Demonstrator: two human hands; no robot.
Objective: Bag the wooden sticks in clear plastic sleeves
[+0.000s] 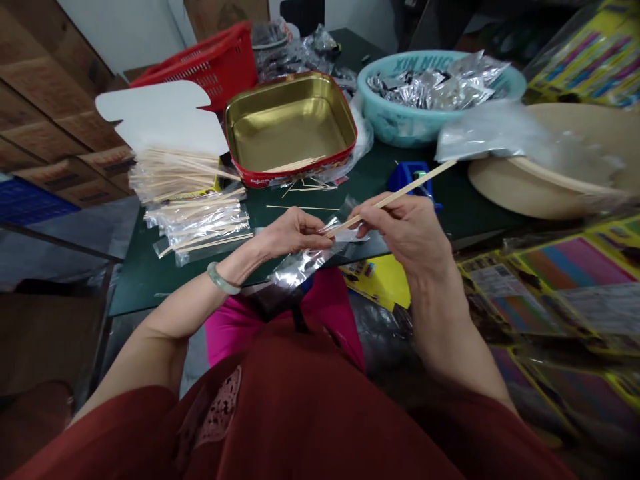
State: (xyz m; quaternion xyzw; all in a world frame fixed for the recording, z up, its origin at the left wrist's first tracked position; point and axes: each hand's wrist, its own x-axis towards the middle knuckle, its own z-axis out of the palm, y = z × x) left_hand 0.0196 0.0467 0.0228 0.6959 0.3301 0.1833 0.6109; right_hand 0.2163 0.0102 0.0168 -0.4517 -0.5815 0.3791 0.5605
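My left hand (293,232) pinches the mouth of a small clear plastic bag (305,263) above my lap; a green bangle sits on that wrist. My right hand (407,230) is closed on a thin wooden stick (400,195) that slants up to the right, its lower tip at the bag's opening. Both hands hover over the near edge of the dark green table (150,273).
A pile of bagged sticks (200,223) and loose sticks (173,175) lies at left under a white card. A gold tin with a red rim (290,127), a red basket (215,63), a teal basin of silver packets (435,87) and a tan tray (540,187) stand behind.
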